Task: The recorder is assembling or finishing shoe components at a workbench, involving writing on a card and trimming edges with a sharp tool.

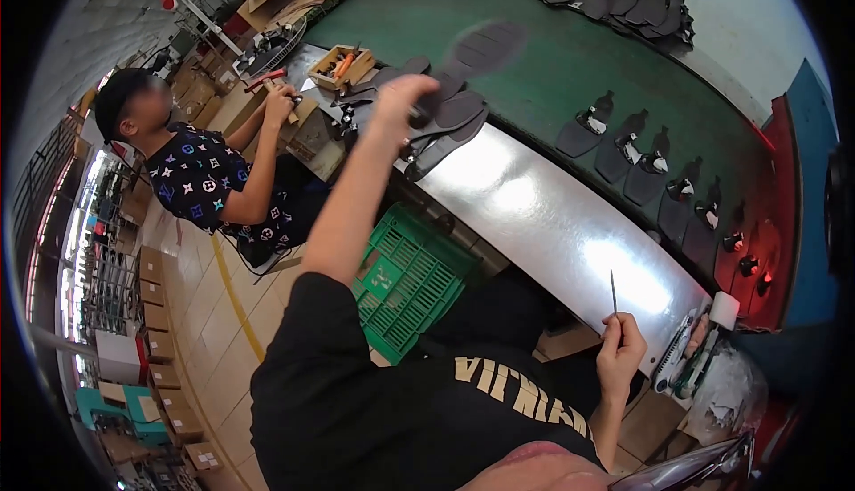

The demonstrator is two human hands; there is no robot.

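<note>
Our right hand [621, 355] pinches a thin rod [613, 292] in closed fingertips, its tip over a shiny metal ledge [499, 184]. Under the ledge, a green crate [401, 308] stands on tiles [209, 313]. Farther along, our left hand [403, 104] curls near soles [459, 110] on the ledge; a blurred sole [487, 48] is just beyond, and we cannot tell whether we grip it. Past the ledge, a green belt [579, 68] bears sandals [579, 139]. To the left, a co-worker [209, 175] sits; cartons [183, 420] line the floor.
</note>
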